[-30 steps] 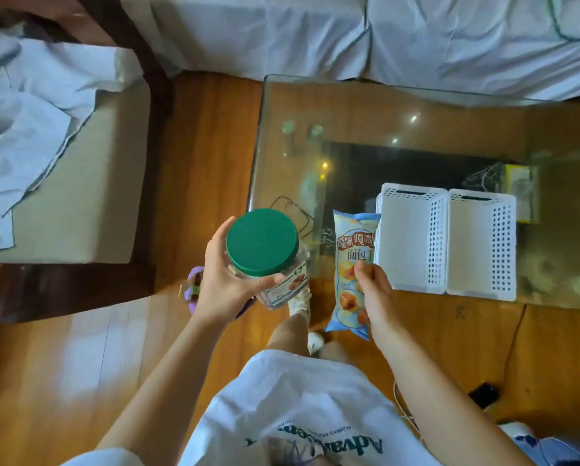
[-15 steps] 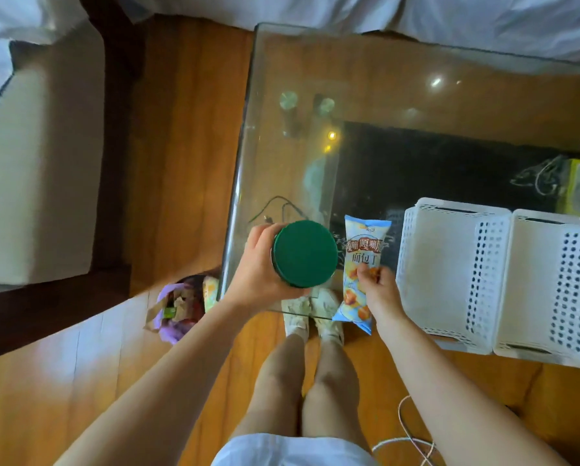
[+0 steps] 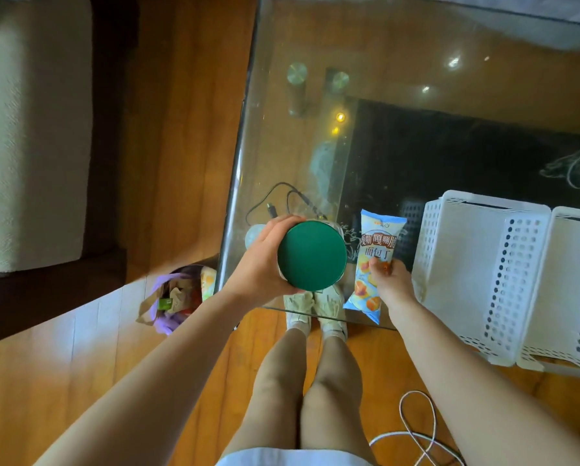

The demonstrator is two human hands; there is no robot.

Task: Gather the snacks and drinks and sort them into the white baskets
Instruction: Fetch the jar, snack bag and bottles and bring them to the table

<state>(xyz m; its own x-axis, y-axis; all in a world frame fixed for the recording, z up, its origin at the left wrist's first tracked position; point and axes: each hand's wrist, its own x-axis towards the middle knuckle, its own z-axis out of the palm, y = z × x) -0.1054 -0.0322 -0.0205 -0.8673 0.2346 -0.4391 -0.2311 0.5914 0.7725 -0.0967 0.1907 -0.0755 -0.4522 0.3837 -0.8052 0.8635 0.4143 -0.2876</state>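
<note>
Over the near edge of the glass table (image 3: 399, 45), seen from the head camera, the left hand (image 3: 258, 267) wraps its fingers round a jar with a green lid (image 3: 311, 255), holding it upright above the table's 7 o'clock corner. At 3 o'clock of the jar, just beside it, the right hand (image 3: 388, 280) pinches a light-blue snack packet (image 3: 374, 260) by its lower half, the printed face up.

2 white baskets (image 3: 483, 264) stand side by side on the table at 3 o'clock of the packet, close to the right hand. What shows of their insides looks bare, though the right basket runs out of the picture.

By my reading the sorting has barely begun: 2 items are gathered and in hand, none is yet placed. A purple bag (image 3: 174, 297) on the floor at 9 o'clock holds more packets, likely left to fetch.
</note>
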